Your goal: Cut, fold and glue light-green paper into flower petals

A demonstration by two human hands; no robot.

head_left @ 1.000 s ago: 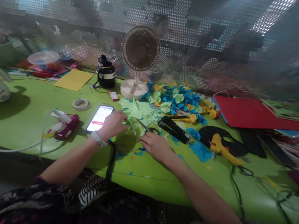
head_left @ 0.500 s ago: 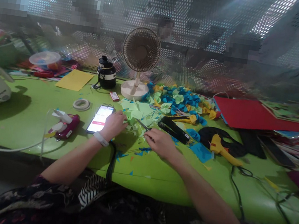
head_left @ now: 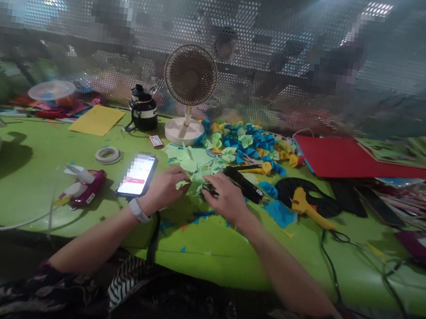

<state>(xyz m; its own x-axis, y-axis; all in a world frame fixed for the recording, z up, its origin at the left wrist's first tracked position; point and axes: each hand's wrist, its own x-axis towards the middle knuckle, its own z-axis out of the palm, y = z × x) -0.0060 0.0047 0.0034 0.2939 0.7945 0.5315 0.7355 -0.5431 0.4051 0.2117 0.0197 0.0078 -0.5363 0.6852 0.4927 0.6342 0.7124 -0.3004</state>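
My left hand (head_left: 164, 188), with a pale band on its wrist, is closed on a small piece of light green paper (head_left: 182, 184) at its fingertips. Facing it, my right hand (head_left: 225, 198) curls its fingers around a slim dark tool (head_left: 208, 187), mostly covered by the fingers. Both hands are low over the table, a short gap apart. Light green paper cutouts (head_left: 193, 158) lie just beyond them. A black stapler (head_left: 246, 186) rests beside my right hand, and a lit phone (head_left: 137, 176) lies left of my left hand.
A fan (head_left: 184, 130) stands behind, beside a heap of blue, green and yellow paper flowers (head_left: 253, 141). On the right are a yellow glue gun (head_left: 311, 209), its cord and red sheets (head_left: 355, 161). A tape roll (head_left: 108, 155) and purple power strip (head_left: 87, 189) lie left.
My hands have come closer together, and the slim tool's tip no longer sticks out clearly. Green paper now shows at my left fingertips. The whole view has shifted slightly.
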